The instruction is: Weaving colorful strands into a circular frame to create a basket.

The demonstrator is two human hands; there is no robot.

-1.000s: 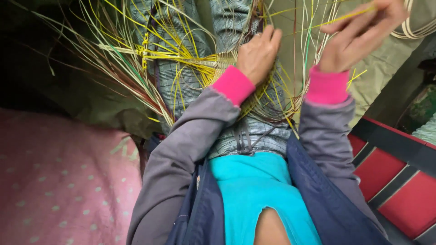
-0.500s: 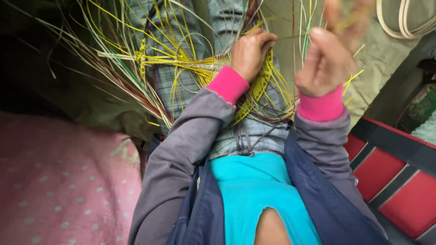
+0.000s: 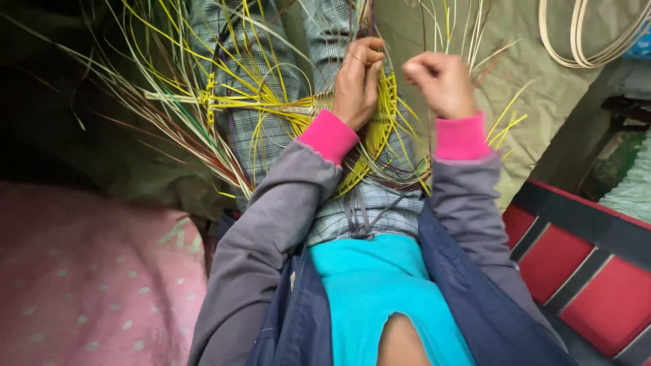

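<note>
The person sits with a half-woven mat of thin yellow and green cane strips (image 3: 271,108) spread across the lap, so that the checked grey trousers (image 3: 352,210) carry the work where both hands can reach it. The left hand (image 3: 357,81) presses down on the woven centre, its fingers (image 3: 369,64) curled over the crossing strips, seemingly to pin them flat and keep the weave from springing apart. Just beside it, the right hand (image 3: 441,81) is raised a little, fingers clenched as if pinching one fine strand, though the strand itself is too thin to make out. Loose strip ends fan outward beyond the fingers, over an olive cloth (image 3: 542,108). A coil of pale cane (image 3: 583,47) lies well apart, beyond the right hand.
</note>
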